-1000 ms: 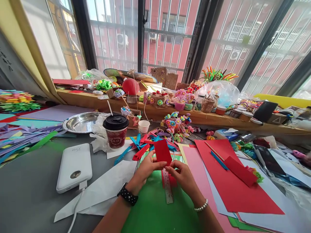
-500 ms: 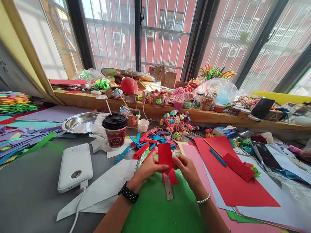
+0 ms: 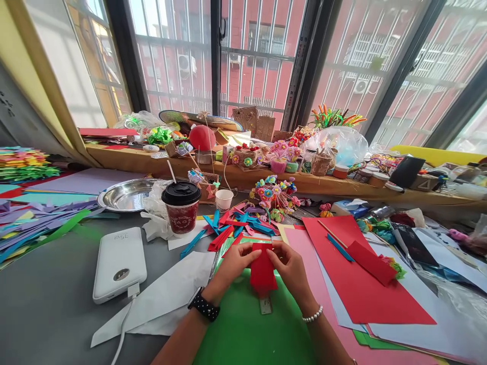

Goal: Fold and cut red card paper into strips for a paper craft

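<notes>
A small piece of red paper is held by its upper part between my two hands, over a green sheet. My left hand, below a dark watch, pinches the paper's left edge with thumb and fingers. On the opposite edge my right hand, with a beaded bracelet at the wrist, pinches it too. Below the paper a worn metal ruler shows only its near end; the rest is hidden. Just beyond the hands lie folded blue and red paper strips in a loose heap.
A lidded cup with a straw, a white power bank with a cable and a metal plate stand on the left. Right of me lie red sheets on white and pink paper. Craft flowers are at the back.
Both hands have brought the red paper down, and it now covers more of the ruler. My right hand's grip has shifted up toward the paper's top edge.
</notes>
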A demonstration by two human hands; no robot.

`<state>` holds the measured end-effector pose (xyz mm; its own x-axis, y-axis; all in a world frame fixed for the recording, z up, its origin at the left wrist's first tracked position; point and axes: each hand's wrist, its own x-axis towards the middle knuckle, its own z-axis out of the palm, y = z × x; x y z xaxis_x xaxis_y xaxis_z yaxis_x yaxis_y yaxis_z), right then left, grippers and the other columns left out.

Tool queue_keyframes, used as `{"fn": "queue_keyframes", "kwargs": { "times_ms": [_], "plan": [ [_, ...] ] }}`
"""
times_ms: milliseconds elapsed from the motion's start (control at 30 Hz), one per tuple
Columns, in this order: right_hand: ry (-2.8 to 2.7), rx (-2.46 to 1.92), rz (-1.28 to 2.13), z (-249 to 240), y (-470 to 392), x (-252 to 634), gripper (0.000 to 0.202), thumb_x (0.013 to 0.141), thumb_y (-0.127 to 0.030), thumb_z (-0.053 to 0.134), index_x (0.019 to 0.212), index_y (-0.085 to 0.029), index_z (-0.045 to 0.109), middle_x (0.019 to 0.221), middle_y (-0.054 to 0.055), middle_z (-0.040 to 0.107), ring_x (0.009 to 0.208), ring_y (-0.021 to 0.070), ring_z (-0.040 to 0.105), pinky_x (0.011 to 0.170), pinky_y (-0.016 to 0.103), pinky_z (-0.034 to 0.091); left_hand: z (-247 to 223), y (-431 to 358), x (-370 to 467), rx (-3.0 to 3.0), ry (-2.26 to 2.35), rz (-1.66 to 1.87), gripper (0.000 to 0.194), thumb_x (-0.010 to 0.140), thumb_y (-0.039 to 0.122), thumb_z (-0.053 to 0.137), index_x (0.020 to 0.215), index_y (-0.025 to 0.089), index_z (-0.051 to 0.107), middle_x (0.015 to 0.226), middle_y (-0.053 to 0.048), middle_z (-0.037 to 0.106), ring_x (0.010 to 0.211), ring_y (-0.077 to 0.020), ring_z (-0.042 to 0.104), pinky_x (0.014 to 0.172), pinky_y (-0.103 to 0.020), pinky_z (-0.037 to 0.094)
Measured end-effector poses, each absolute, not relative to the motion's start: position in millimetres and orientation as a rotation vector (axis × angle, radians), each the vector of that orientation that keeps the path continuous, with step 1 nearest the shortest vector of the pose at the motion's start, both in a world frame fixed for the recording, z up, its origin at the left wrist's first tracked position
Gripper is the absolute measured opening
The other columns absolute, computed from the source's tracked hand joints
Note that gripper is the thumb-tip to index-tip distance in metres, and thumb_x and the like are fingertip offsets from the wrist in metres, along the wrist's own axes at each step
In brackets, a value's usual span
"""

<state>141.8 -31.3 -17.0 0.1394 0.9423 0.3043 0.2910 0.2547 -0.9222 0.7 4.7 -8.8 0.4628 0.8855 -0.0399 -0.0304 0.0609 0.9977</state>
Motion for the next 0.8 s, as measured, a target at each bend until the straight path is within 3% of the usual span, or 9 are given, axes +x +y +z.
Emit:
{"fn": "queue_keyframes", "kwargs": {
  "times_ms": [267,800],
  "plan": [
    [-1.557,-1.252,0.409,-20.7,-33.3,136.3,0.019,0.077,-0.027,0.044,0.088,-0.018,0.056,0.074,0.004,0.061,0.061,0.0144,0.056,0.055,0.025,0.047,-13.3,6.6,-0.1,1.374,0.913,0.911,0.028,0.064,0.039,0.059,0.076,0.013,0.061,0.075,-0.004,0.063,0.071,-0.0169,0.056,0.059,-0.023,0.043],
    [-1.695,-1.264,0.193,-26.1,-34.4,135.2,0.026,0.082,-0.025,0.038,0.099,-0.022,0.057,0.082,0.005,0.062,0.068,0.0155,0.056,0.059,0.027,0.047,-10.3,2.2,-0.6,1.514,1.015,1.046,0.029,0.068,0.041,0.050,0.066,0.014,0.059,0.062,-0.001,0.057,0.057,-0.0122,0.049,0.050,-0.021,0.037]
  ]
}}
